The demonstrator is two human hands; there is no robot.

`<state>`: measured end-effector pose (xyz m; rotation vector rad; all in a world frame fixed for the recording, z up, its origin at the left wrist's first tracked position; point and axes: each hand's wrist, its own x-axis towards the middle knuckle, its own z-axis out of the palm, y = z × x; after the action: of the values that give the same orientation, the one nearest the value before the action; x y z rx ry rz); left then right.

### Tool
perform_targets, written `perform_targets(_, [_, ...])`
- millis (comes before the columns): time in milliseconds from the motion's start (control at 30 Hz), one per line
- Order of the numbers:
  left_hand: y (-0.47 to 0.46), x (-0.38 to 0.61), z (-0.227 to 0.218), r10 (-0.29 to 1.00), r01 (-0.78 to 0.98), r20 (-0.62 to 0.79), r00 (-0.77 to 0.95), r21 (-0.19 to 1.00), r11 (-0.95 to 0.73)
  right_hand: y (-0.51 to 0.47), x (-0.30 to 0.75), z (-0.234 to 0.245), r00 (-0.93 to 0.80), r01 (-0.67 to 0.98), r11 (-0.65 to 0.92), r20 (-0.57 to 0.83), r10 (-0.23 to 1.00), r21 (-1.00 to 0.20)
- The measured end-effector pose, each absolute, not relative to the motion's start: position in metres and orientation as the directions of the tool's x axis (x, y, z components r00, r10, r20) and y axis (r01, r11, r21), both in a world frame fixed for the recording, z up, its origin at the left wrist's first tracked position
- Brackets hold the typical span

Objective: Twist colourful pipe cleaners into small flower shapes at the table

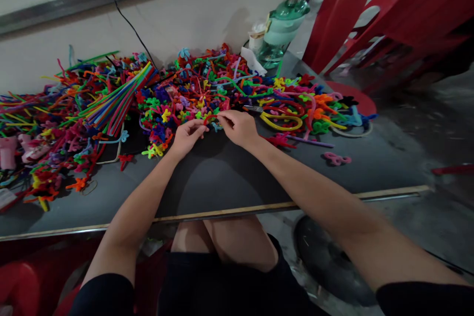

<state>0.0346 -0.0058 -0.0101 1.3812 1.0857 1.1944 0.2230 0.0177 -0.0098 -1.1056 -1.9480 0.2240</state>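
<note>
Between my two hands, just above the dark table (229, 177), a short red pipe cleaner (211, 117) bends in an arc. My left hand (188, 137) pinches its left end between thumb and fingers. The other end is pinched by my right hand (240, 127), whose fingertips point left. Beyond both hands spreads a heap of colourful pipe cleaners (192, 84), many twisted into small flower shapes. Scissors (279, 117) with yellow and red handles lie right of my right hand, blades toward it. A bundle of straight pipe cleaners (120, 96) rests on the heap at the left.
A green bottle (283, 29) stands at the back right beside a small white container (256, 39). Red plastic chairs (338, 15) are past the table's right end. A pink twisted piece (336, 159) lies near the right. A black cable (126, 17) hangs down the wall.
</note>
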Motion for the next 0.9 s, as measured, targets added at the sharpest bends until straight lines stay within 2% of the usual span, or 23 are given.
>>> perform_targets(133, [-0.0099, 0.0359, -0.0073, 0.982, 0.021, 0.120, 0.146, 0.992, -0.124, 0.0105, 0.2176, -0.0067, -0.179, 0.645, 0.552, 0.597, 0.782, -0.529])
perform_targets(267, [-0.0119, 0.0367, -0.0055, 0.977, 0.004, 0.117, 0.180, 0.993, -0.119, 0.0095, 0.2156, -0.0085, -0.201, 0.662, 0.536, 0.565, 0.801, -0.525])
perform_targets(400, [-0.0123, 0.0365, -0.0062, 0.972, 0.035, 0.147, 0.183, 0.987, -0.156, 0.0125, 0.2178, -0.0123, -0.307, 0.643, 0.565, 0.501, 0.809, -0.518])
perform_targets(567, [-0.0144, 0.0370, -0.0076, 0.959, 0.205, 0.224, 0.173, 0.944, -0.257, 0.0120, 0.2186, -0.0129, -0.464, 0.609, 0.644, 0.450, 0.763, -0.464])
perform_targets(733, [-0.0113, 0.0337, -0.0125, 0.887, 0.490, 0.443, 0.129, 0.749, -0.446, 0.0094, 0.2181, -0.0087, -0.447, 0.611, 0.635, 0.457, 0.769, -0.472])
perform_targets(900, [-0.0094, 0.0298, -0.0137, 0.742, 0.567, 0.623, 0.250, 0.527, -0.633, 0.0069, 0.2170, -0.0071, -0.471, 0.488, 0.668, 0.475, 0.743, -0.561])
